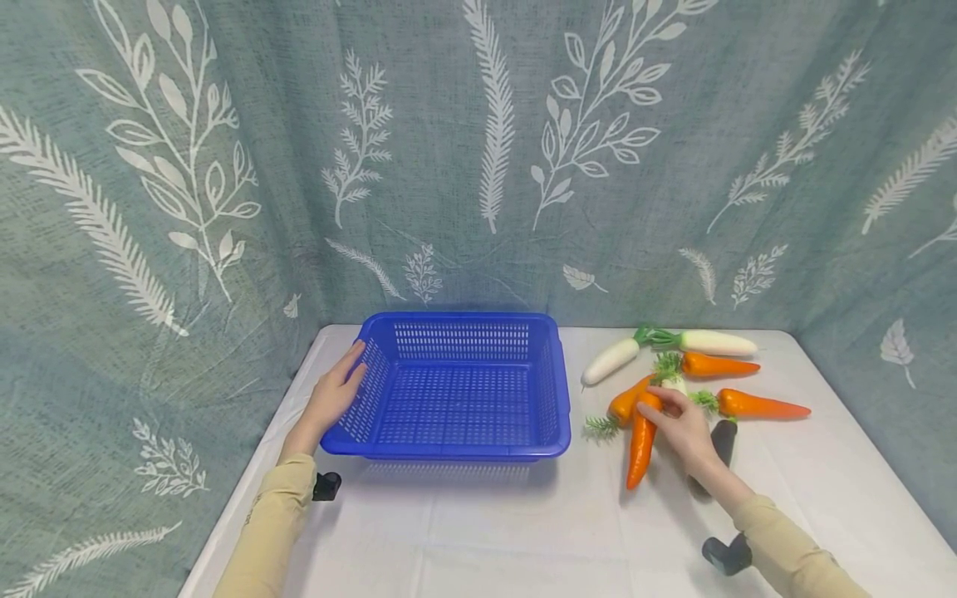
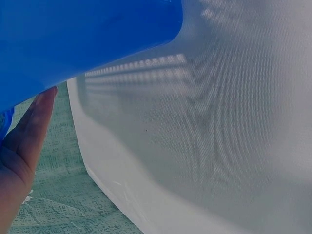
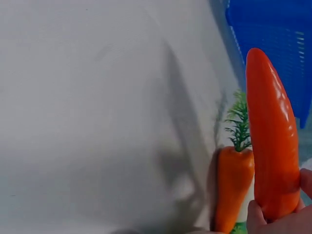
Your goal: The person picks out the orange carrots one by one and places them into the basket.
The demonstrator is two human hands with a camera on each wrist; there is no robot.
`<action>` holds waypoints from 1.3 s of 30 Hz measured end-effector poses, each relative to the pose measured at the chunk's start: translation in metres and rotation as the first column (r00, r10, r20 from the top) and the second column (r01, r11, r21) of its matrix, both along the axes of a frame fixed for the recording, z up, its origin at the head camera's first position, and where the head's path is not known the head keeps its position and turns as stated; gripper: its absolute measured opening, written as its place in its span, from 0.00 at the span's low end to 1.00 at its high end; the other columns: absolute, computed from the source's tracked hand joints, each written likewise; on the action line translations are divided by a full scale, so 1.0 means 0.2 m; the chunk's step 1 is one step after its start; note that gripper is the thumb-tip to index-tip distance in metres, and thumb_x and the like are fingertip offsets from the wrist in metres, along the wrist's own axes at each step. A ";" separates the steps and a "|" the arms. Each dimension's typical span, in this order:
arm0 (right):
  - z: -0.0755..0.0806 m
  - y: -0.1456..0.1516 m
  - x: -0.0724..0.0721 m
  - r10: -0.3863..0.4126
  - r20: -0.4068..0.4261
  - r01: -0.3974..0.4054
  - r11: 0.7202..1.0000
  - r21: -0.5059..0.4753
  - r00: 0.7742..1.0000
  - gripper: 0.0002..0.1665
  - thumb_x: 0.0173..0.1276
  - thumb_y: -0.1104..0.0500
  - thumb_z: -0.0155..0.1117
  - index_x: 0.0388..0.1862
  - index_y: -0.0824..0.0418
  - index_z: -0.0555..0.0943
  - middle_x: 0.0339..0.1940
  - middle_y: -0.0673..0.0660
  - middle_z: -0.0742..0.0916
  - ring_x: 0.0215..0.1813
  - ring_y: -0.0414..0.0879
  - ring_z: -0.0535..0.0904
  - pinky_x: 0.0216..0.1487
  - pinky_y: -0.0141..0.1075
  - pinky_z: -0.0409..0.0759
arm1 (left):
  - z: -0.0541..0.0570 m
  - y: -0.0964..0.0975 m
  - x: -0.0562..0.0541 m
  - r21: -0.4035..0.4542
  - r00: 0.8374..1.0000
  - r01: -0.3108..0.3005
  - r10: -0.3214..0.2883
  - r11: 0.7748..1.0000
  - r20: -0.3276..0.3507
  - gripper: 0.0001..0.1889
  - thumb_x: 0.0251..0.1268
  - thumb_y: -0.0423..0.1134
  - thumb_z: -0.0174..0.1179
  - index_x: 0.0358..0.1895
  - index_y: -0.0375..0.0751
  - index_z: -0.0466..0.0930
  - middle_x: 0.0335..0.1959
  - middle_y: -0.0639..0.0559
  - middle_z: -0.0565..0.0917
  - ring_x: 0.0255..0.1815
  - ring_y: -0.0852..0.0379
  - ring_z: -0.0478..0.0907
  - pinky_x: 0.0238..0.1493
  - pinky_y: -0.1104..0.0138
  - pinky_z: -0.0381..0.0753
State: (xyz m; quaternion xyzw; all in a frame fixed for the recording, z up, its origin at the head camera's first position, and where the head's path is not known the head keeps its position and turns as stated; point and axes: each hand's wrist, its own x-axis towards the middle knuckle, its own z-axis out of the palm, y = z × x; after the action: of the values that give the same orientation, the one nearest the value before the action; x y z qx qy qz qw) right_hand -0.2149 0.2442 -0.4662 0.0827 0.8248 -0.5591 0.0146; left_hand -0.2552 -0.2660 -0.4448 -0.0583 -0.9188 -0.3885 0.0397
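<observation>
Holding a carrot [image 1: 641, 444] by its thick end, right hand [image 1: 684, 425], touching a blue basket [image 1: 449, 452] with extended fingers, left hand [image 1: 334, 399]

A grey-green curtain [image 1: 434, 108] fills the upper part of the head view and continues down both side edges. White leafy branches [image 1: 173, 96] and feather-like sprigs [image 1: 497, 116] are printed on it. A white table surface [image 1: 493, 531] occupies the lower centre.
</observation>
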 end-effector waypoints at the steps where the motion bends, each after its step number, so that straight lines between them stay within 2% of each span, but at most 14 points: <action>1: 0.01 0.00 0.00 -0.002 0.000 0.002 1.000 -0.010 1.000 0.31 0.72 0.58 0.62 0.69 0.69 0.68 0.70 0.68 0.70 0.68 0.58 0.68 0.47 0.16 0.71 | 0.00 0.00 0.00 -0.001 1.000 0.001 -0.001 1.000 -0.001 0.26 0.80 0.38 0.40 0.75 0.30 0.53 0.76 0.35 0.53 0.75 0.34 0.50 0.75 0.45 0.48; 7: 0.06 0.00 -0.01 -0.020 -0.015 0.019 0.999 -0.043 1.000 0.31 0.73 0.57 0.60 0.70 0.68 0.67 0.69 0.68 0.71 0.65 0.55 0.70 0.45 0.15 0.73 | 0.00 0.00 0.00 -0.001 1.000 0.007 -0.007 1.000 -0.002 0.27 0.80 0.39 0.40 0.75 0.29 0.53 0.76 0.35 0.53 0.75 0.34 0.49 0.75 0.45 0.48; 11: 0.10 -0.01 -0.02 -0.027 -0.020 0.026 0.996 -0.085 0.999 0.32 0.74 0.56 0.59 0.71 0.68 0.66 0.69 0.67 0.71 0.56 0.42 0.74 0.47 0.17 0.75 | 0.00 0.00 -0.01 0.000 1.000 0.007 -0.007 1.000 -0.009 0.27 0.80 0.39 0.40 0.75 0.29 0.53 0.76 0.35 0.53 0.75 0.34 0.50 0.75 0.45 0.48; 15: 0.14 0.00 -0.02 -0.031 -0.027 0.028 0.995 -0.091 0.999 0.33 0.74 0.53 0.59 0.72 0.67 0.65 0.68 0.67 0.72 0.48 0.30 0.74 0.48 0.17 0.75 | -0.01 0.00 -0.01 0.000 1.000 0.007 -0.007 1.000 -0.014 0.27 0.80 0.38 0.41 0.75 0.29 0.53 0.76 0.35 0.53 0.75 0.34 0.50 0.75 0.45 0.49; 18: 0.15 0.00 -0.02 -0.031 -0.042 0.028 0.996 -0.081 0.999 0.34 0.73 0.52 0.60 0.71 0.67 0.66 0.68 0.67 0.72 0.49 0.31 0.74 0.48 0.18 0.75 | -0.01 -0.01 -0.01 -0.005 1.000 0.008 -0.008 1.000 -0.010 0.27 0.80 0.38 0.40 0.75 0.30 0.52 0.76 0.35 0.52 0.75 0.34 0.49 0.75 0.45 0.48; 24: 0.17 0.00 -0.03 -0.050 -0.036 0.045 0.991 -0.124 0.998 0.34 0.73 0.52 0.59 0.72 0.67 0.65 0.69 0.67 0.71 0.61 0.47 0.73 0.49 0.18 0.75 | -0.02 -0.01 -0.01 -0.001 1.000 0.010 -0.010 1.000 -0.005 0.27 0.80 0.38 0.39 0.75 0.29 0.51 0.77 0.35 0.52 0.75 0.34 0.49 0.75 0.45 0.48; 26: 0.17 -0.01 -0.03 -0.054 -0.036 0.049 0.991 -0.123 0.998 0.34 0.73 0.52 0.60 0.72 0.67 0.65 0.69 0.67 0.71 0.62 0.48 0.72 0.48 0.17 0.75 | -0.02 -0.01 -0.01 -0.001 1.000 0.012 -0.012 1.000 -0.008 0.27 0.80 0.38 0.39 0.75 0.29 0.52 0.76 0.35 0.52 0.75 0.34 0.49 0.75 0.45 0.48; 28: 0.17 -0.02 -0.04 -0.055 -0.037 0.049 0.991 -0.126 0.998 0.35 0.73 0.52 0.61 0.71 0.67 0.65 0.68 0.66 0.72 0.58 0.43 0.74 0.47 0.17 0.76 | -0.01 -0.01 -0.01 -0.003 1.000 0.014 -0.014 1.000 -0.015 0.27 0.80 0.38 0.40 0.75 0.28 0.52 0.76 0.34 0.52 0.75 0.33 0.49 0.75 0.45 0.48; 33: 0.16 -0.05 -0.06 -0.040 -0.048 0.027 0.972 -0.235 0.998 0.35 0.72 0.56 0.62 0.72 0.68 0.64 0.65 0.63 0.74 0.46 0.28 0.76 0.50 0.21 0.77 | 0.00 -0.01 0.01 -0.002 1.000 0.018 -0.018 1.000 -0.016 0.27 0.80 0.38 0.40 0.75 0.28 0.52 0.76 0.33 0.52 0.75 0.33 0.49 0.75 0.45 0.48; 35: 0.15 -0.07 -0.06 -0.025 -0.053 0.011 0.968 -0.249 0.998 0.35 0.72 0.56 0.62 0.72 0.68 0.64 0.65 0.63 0.74 0.45 0.27 0.76 0.51 0.21 0.77 | 0.00 0.00 0.01 -0.001 1.000 0.019 -0.019 1.000 -0.012 0.27 0.81 0.39 0.39 0.75 0.28 0.52 0.76 0.33 0.52 0.75 0.33 0.49 0.75 0.45 0.48; 39: 0.16 -0.10 -0.07 -0.011 -0.065 -0.003 0.977 -0.214 0.998 0.34 0.73 0.55 0.61 0.72 0.67 0.65 0.68 0.66 0.72 0.48 0.28 0.74 0.51 0.19 0.75 | 0.00 0.00 0.01 -0.002 1.000 0.021 -0.021 1.000 -0.006 0.27 0.81 0.39 0.39 0.75 0.28 0.51 0.76 0.33 0.51 0.75 0.33 0.49 0.75 0.45 0.48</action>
State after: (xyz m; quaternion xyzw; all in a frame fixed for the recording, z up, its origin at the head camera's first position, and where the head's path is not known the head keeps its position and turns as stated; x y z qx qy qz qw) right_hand -0.2285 0.2241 -0.4338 0.0639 0.7598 -0.6470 -0.0050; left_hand -0.2529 -0.2665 -0.4449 -0.0691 -0.9183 -0.3878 0.0383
